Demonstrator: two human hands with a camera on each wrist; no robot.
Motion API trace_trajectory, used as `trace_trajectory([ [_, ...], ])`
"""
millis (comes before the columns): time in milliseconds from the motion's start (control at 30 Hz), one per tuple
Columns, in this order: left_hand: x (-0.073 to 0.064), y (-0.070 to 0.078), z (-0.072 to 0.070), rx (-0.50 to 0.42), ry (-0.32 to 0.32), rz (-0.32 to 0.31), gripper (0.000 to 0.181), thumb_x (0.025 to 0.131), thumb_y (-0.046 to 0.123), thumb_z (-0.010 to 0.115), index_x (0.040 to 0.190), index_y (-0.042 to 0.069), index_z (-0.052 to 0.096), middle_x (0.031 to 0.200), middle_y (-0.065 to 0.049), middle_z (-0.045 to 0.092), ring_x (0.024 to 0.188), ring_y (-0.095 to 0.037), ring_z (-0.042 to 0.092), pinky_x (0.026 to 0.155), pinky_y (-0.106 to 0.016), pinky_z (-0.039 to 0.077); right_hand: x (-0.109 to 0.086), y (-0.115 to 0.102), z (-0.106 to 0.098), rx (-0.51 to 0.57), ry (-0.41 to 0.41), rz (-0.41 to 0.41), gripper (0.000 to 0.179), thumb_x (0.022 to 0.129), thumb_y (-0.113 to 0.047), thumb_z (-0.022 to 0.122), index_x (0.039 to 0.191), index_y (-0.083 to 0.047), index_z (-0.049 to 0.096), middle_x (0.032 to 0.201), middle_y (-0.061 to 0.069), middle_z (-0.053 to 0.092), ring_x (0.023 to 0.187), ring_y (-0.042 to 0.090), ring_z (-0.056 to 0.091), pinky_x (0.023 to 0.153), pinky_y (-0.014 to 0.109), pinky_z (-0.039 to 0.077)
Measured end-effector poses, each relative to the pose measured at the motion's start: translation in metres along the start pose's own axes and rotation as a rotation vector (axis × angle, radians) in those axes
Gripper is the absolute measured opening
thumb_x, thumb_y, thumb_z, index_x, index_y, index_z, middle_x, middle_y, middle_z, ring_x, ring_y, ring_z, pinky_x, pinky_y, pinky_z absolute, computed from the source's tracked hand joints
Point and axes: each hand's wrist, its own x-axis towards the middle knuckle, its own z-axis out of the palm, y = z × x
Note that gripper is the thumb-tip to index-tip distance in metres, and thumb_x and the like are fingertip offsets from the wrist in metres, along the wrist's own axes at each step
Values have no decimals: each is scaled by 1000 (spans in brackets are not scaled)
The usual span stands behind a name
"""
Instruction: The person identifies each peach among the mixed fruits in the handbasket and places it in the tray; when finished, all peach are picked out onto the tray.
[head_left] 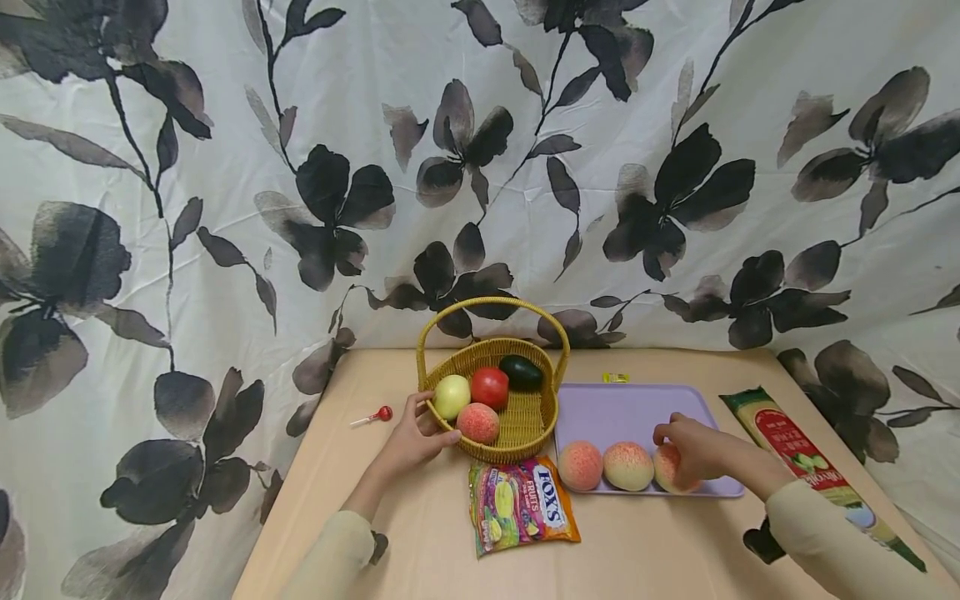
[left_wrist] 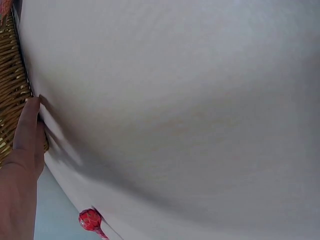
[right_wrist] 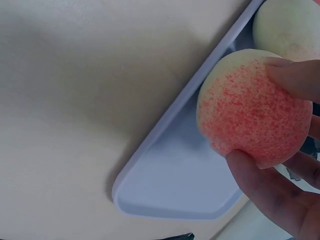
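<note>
At right, the right hand [head_left: 693, 452] grips a peach [right_wrist: 252, 112] (partly hidden); the left [head_left: 414, 437], straight-fingered, touches a basket [head_left: 510, 453].

A round peach [right_wrist: 252, 115], pale cream blushed with speckled coral-pink, sits between the thumb and fingers of the right hand's [head_left: 693, 454] grip. It is at the near edge of the lilac rectangular tray [head_left: 622, 408], toward the right, its blush turned to the wrist camera; whether its underside touches the tray is hard to tell. The golden-yellow woven wicker basket [head_left: 510, 455], rounded with a tall arched handle, stands on the tabletop [head_left: 420, 533] just left of the tray. Its handle is raised, and the basket is partly filled, with woven bottom showing at the right.
</note>
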Motion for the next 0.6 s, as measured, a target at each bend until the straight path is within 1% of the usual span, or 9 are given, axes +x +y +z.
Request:
trace_trajectory([
  [267, 0, 2, -2, -2, -6, -12, 98, 87, 37, 86, 157, 21, 20, 169, -23, 21, 149, -45, 42, 94, -41, 58, 0, -3, -2, 3, 1, 22, 57, 60, -3, 92, 111, -4, 66, 96, 9, 54, 85, 22, 50, 71, 35, 47],
  [433, 0, 0, -2, 4, -8, -12, 100, 86, 37, 87, 157, 20, 20, 169, -25, 20, 149, -45, 41, 91, -39, 59, -2, -2, -2, 6, -14, 33, 58, 62, -5, 93, 113, -6, 65, 99, 10, 55, 88, 22, 51, 74, 38, 52],
  [600, 0, -1, -1, -8, -9, -7, 99, 86, 35, 87, 157, 19, 20, 169, -25, 20, 149, -45, 42, 91, -38, 58, -3, -1, -1, 0, -16, 37, 59, 62, -3, 93, 114, -6, 65, 103, 12, 56, 88, 24, 51, 76, 41, 53],
])
